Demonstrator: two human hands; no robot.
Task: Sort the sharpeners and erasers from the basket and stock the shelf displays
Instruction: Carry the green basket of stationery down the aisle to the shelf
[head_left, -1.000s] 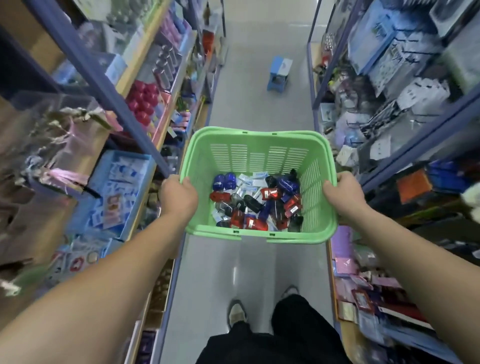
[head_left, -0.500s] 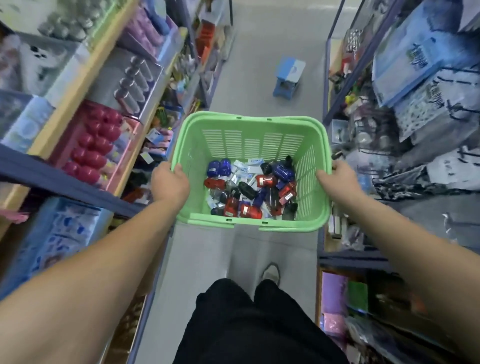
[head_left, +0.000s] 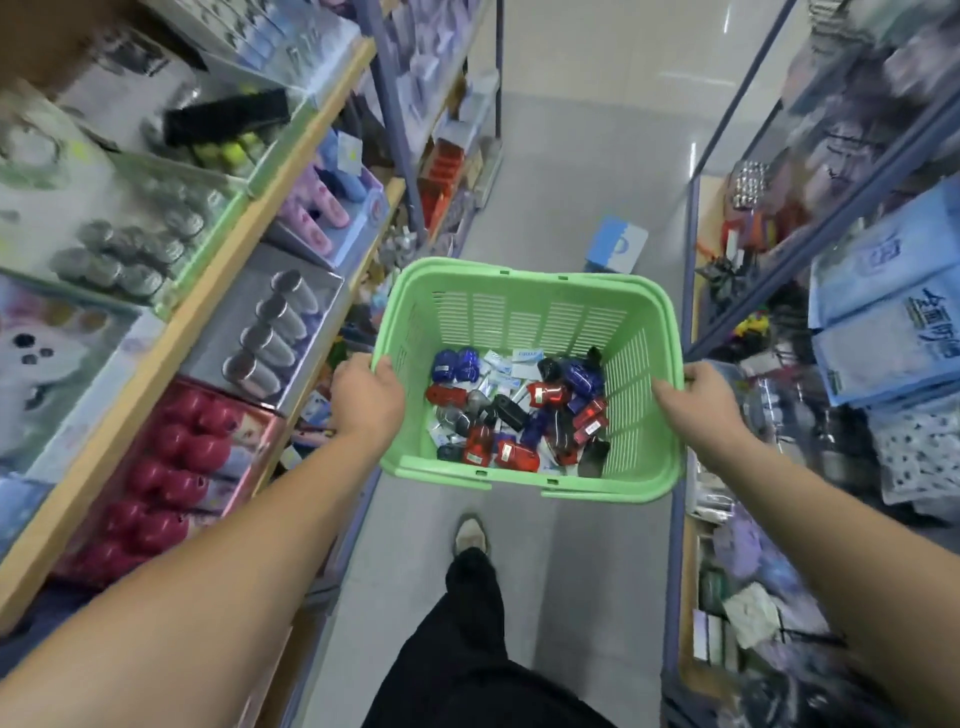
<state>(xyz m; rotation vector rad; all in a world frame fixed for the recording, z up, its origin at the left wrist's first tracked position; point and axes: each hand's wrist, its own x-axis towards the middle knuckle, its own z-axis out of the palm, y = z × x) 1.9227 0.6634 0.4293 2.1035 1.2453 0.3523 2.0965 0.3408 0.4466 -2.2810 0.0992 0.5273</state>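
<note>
A green slotted plastic basket (head_left: 524, 296) hangs in front of me over the aisle floor. My left hand (head_left: 366, 397) grips its left rim and my right hand (head_left: 698, 400) grips its right rim. On the basket's bottom lies a loose pile of red, blue and black sharpeners (head_left: 524, 415), mixed with small white-and-blue wrapped erasers (head_left: 511, 366). Shelf displays run along both sides of the aisle.
The left shelves (head_left: 171, 332) carry boxed red, silver and pink items. The right shelves (head_left: 852, 208) hold blue packets and hanging goods. A small blue stool (head_left: 618, 249) stands on the grey floor ahead. My dark trouser leg and shoe (head_left: 470, 535) are below the basket.
I have walked forward along the aisle with the basket held the same way; the blue stool is nearer and the left shelf displays have slid past.
</note>
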